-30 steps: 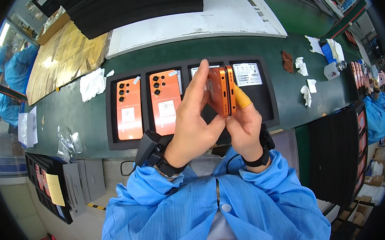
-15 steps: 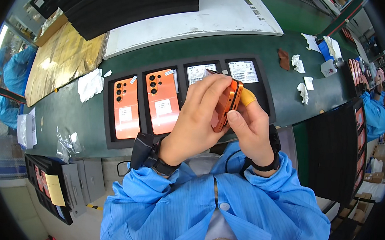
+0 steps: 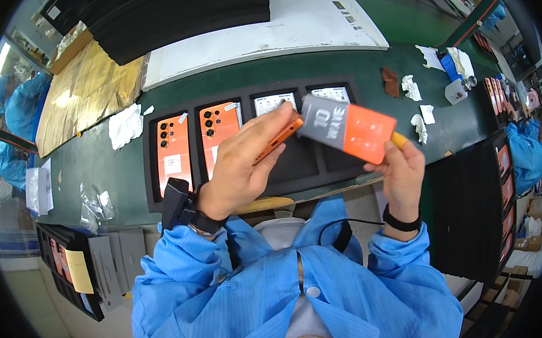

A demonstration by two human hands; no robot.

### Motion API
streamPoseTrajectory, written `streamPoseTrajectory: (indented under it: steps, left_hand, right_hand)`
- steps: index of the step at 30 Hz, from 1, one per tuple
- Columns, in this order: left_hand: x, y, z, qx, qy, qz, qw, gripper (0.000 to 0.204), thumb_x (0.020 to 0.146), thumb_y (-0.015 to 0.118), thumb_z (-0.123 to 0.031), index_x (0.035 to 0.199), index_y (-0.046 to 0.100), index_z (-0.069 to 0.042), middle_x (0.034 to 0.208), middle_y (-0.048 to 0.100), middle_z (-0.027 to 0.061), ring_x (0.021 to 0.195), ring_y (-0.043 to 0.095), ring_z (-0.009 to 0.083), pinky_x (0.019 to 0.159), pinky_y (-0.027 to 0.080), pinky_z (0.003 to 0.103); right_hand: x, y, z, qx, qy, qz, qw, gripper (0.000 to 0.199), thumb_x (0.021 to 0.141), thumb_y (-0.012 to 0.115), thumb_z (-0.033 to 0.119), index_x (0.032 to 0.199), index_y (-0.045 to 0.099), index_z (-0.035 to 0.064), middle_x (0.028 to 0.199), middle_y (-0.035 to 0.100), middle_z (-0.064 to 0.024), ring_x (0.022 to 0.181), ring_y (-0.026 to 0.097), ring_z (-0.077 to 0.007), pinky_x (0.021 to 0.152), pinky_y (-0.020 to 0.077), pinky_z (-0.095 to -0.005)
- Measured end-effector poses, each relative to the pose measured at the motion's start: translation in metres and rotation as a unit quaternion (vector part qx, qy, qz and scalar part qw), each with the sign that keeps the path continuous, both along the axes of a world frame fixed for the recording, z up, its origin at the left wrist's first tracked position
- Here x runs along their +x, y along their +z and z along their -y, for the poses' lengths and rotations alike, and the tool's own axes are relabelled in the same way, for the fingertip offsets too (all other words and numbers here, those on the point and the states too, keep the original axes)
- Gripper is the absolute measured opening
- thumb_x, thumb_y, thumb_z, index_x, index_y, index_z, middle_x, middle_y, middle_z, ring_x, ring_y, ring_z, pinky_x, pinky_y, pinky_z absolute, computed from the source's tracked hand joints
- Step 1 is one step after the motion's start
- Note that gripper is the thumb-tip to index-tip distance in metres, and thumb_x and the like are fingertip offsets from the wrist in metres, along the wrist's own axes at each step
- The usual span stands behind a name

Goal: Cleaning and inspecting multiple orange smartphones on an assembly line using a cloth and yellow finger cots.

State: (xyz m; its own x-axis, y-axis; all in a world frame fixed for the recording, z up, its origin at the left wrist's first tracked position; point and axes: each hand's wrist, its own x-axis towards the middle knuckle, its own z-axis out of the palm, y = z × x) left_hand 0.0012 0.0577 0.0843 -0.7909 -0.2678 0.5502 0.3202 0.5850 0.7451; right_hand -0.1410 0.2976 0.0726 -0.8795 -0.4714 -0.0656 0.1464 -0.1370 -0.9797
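In my left hand (image 3: pixel 240 157) is an orange phone (image 3: pixel 279 138), tilted and seen mostly along its edge. The fingers lie over its far face, and the thumb is at the near side. My right hand (image 3: pixel 403 172) pinches the right end of a flat, phone-sized piece (image 3: pixel 364 135), orange on one part and grey with lettering on the other. A yellow finger cover (image 3: pixel 399 140) sits on one right fingertip. Beneath both hands is a black foam tray (image 3: pixel 296 164). Its two left slots hold orange phones (image 3: pixel 173 143), backs up; white labels (image 3: pixel 268 101) show in the right slots.
White crumpled wipes (image 3: pixel 125 125) and clear plastic bags (image 3: pixel 95 207) lie left on the green bench. A brown cloth (image 3: pixel 390 82), more wipes and a small bottle (image 3: pixel 456 92) are at right. Black foam trays (image 3: pixel 462 226) are stacked right. People in blue work nearby.
The two orange pieces, held together before, are now apart. My right hand has drawn the flat orange-and-grey piece to the right; my left hand has shifted left with the phone.
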Motion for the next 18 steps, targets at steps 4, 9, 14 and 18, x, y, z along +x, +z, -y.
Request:
streamPoseTrajectory:
  steps: [4,9,14,18]
  left_hand:
    - [-0.025,0.0,0.013,-0.18,-0.059,-0.036,0.981,0.058,0.08,0.062,0.009,0.136,0.059,-0.005,0.137,0.061,0.0145,0.129,0.056,0.0358,0.109,0.044,0.045]
    - [-0.047,-0.033,0.024,-0.369,-0.102,0.085,0.92,0.061,0.076,0.059,0.01,0.132,0.065,-0.015,0.142,0.059,0.006,0.14,0.044,0.0326,0.115,0.034,0.053]
    - [-0.035,-0.052,0.023,-0.338,-0.127,0.171,0.917,0.066,0.071,0.055,0.011,0.131,0.065,-0.015,0.148,0.052,0.0109,0.14,0.041,0.0377,0.117,0.03,0.053]
    - [-0.018,-0.052,0.03,-0.271,-0.03,0.139,0.952,0.064,0.069,0.051,0.014,0.127,0.065,-0.008,0.148,0.048,0.0185,0.139,0.04,0.0416,0.115,0.034,0.052]
  right_hand:
    - [-0.019,0.0,0.013,-0.021,-0.078,-0.192,0.978,0.029,0.099,0.057,0.006,0.124,0.059,-0.0097,0.101,0.072,-0.015,0.082,0.072,-0.0221,0.07,0.0597,-0.0303]
    - [-0.043,-0.043,0.038,0.322,0.001,-0.7,0.638,0.03,0.085,0.062,0.006,0.113,0.065,-0.0039,0.105,0.068,-0.0171,0.1,0.066,-0.0336,0.08,0.0551,-0.0433]
    - [-0.041,-0.057,0.034,0.368,0.083,-0.689,0.618,0.029,0.081,0.062,0.008,0.108,0.068,-0.001,0.118,0.064,-0.0173,0.117,0.06,-0.0342,0.099,0.0461,-0.0467]
    - [-0.034,-0.055,0.03,0.385,0.065,-0.619,0.682,0.042,0.078,0.063,0.002,0.12,0.064,0.001,0.128,0.059,-0.0171,0.131,0.048,-0.0365,0.107,0.0364,-0.0555]
